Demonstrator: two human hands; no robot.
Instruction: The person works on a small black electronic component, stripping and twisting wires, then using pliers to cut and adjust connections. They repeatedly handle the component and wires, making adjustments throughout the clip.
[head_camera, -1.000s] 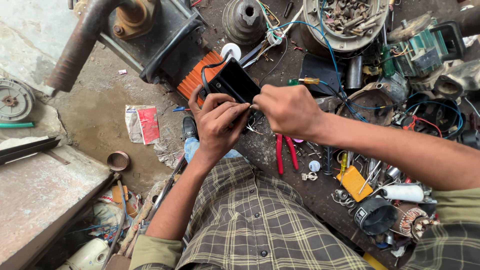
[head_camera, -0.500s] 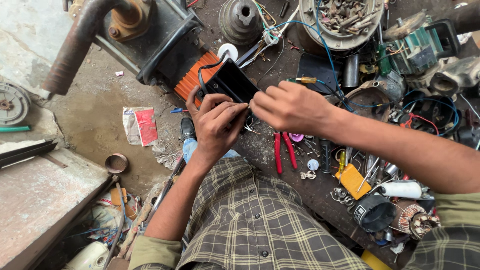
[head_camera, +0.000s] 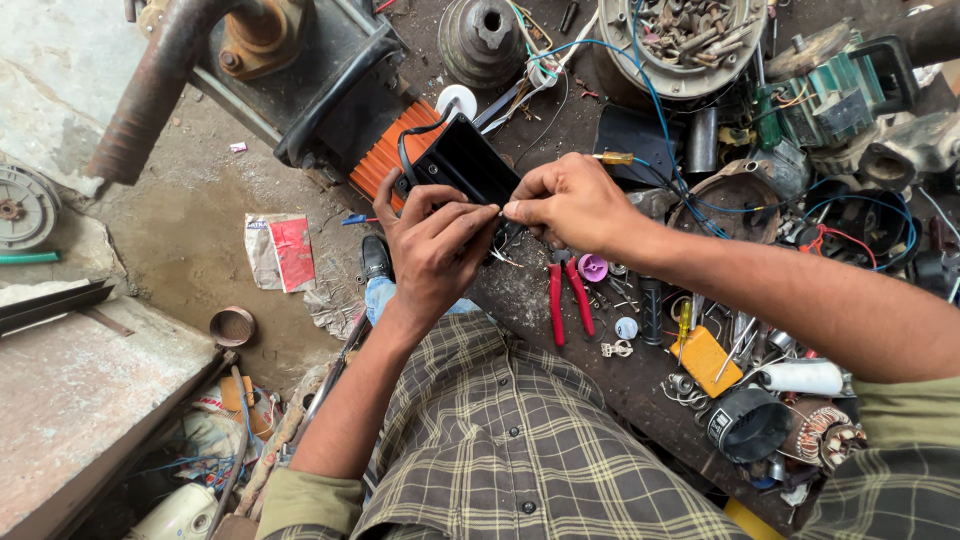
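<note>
My left hand (head_camera: 432, 245) grips a flat black box-shaped part (head_camera: 458, 165) and holds it tilted above the dark workbench (head_camera: 540, 300). My right hand (head_camera: 570, 205) meets it from the right, thumb and fingers pinched on something small at the box's lower edge; thin wires (head_camera: 505, 252) hang just below. What the pinch holds is too small to tell. A black cable loops from the box's upper left corner.
Red-handled pliers (head_camera: 565, 295) lie just below my right hand. An orange-finned motor housing (head_camera: 385, 150) sits behind the box. A tray of rusty bolts (head_camera: 685, 35), blue wires (head_camera: 650, 110), a yellow block (head_camera: 705, 360) and several small parts crowd the bench.
Both hands and the black box have stayed together; the view has shifted slightly, and my right fingers have drawn closer to the box's lower edge.
</note>
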